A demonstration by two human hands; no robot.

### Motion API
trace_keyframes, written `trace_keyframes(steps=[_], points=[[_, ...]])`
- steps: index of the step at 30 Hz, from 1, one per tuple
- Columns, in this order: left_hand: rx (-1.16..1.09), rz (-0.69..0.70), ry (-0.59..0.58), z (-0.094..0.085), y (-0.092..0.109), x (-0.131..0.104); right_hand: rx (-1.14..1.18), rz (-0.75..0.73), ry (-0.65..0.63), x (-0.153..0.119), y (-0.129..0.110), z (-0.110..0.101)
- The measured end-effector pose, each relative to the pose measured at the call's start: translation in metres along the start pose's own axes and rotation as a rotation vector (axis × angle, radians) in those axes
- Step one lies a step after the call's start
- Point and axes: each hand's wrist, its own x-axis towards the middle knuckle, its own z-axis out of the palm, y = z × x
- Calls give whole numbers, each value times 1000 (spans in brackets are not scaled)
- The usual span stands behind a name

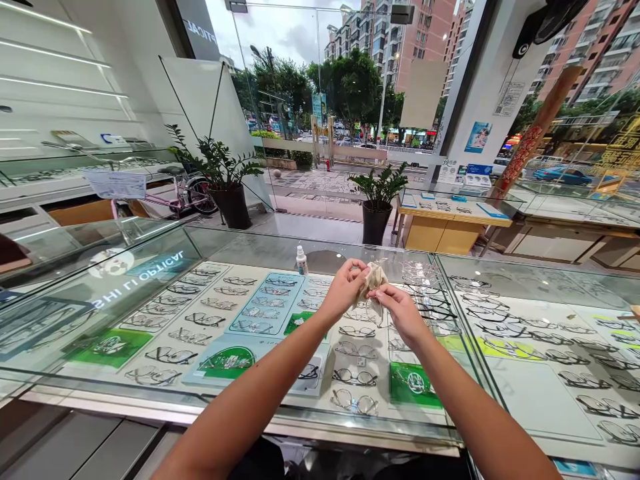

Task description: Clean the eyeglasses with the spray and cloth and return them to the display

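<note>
Above the glass display counter [240,257], my left hand [345,287] is closed on a crumpled beige cloth [376,275]. My right hand [400,308] pinches the lower right side of the same cloth, its thumb and fingers close together. Thin wire-like lines show around the cloth, but I cannot tell whether glasses are folded inside it or lie in the case behind. A small white bottle [301,261] stands upright on the counter, to the left of my left hand.
Rows of eyeglasses [354,378] lie under the counter glass, among green display cards [414,385]. Beyond the counter stand two potted plants [377,217] [233,200], a pink bicycle [173,190] and a wooden display table [445,230]. Glass doors face the street.
</note>
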Motion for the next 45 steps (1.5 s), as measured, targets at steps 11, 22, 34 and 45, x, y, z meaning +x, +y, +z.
trace_keyframes(steps=[11, 22, 34, 45], points=[[-206, -173, -226, 0, 2, -3, 109, 53, -76, -1, -2, -1], [-224, -75, -237, 2, -1, -2, 209, 119, -74, 2, 2, 4], [-144, -78, -400, -12, 9, -1, 271, 159, -69, 0, -5, 2], [-170, -37, -381, -8, 3, 1, 270, 148, -47, -1, -6, 4]])
